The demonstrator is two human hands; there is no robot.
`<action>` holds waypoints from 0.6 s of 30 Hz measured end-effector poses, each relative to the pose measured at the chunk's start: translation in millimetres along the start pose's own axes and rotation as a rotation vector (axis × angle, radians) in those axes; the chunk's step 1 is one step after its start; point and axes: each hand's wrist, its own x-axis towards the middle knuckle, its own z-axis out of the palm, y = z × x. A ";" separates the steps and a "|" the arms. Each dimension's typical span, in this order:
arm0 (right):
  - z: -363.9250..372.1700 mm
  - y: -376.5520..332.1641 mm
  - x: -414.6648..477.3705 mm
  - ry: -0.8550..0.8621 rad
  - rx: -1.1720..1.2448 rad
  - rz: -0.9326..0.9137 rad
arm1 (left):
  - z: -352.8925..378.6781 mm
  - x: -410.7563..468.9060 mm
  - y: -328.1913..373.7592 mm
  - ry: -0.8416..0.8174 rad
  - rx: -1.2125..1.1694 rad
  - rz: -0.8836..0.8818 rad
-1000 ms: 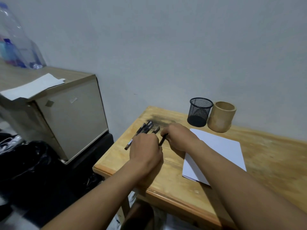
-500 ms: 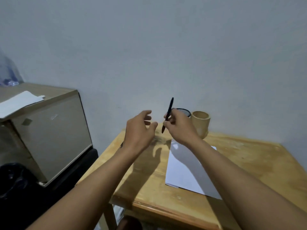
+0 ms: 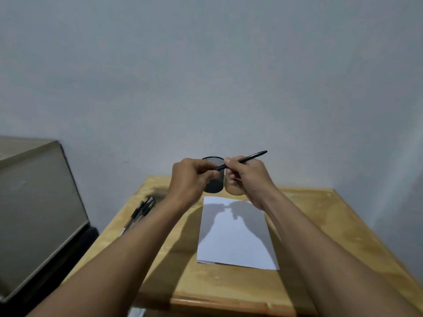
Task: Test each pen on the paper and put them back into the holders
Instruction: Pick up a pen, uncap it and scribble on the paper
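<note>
A bunch of pens [image 3: 142, 210] lies on the left of the wooden table [image 3: 320, 225]. The left hand [image 3: 191, 179] pinches one end of a black pen [image 3: 248, 158]. The right hand [image 3: 248, 177] pinches its middle, up above the white paper [image 3: 235, 236].

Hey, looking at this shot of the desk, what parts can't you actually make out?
Head view only:
- Wooden holder: mostly hidden behind the right hand; its inside is unseen.
- Mesh holder: partly covered by the left hand.
- Pen tip end: buried between both hands' fingers, so cap on or off is unclear.
- Loose pens on the table: partly behind the left forearm, too bunched to count.
- Paper: shadowed; faint marks couldn't be told.
</note>
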 end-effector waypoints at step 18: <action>-7.8 27.1 -0.5 0.143 0.048 0.013 | -22.1 26.7 -46.1 -0.148 0.192 -0.116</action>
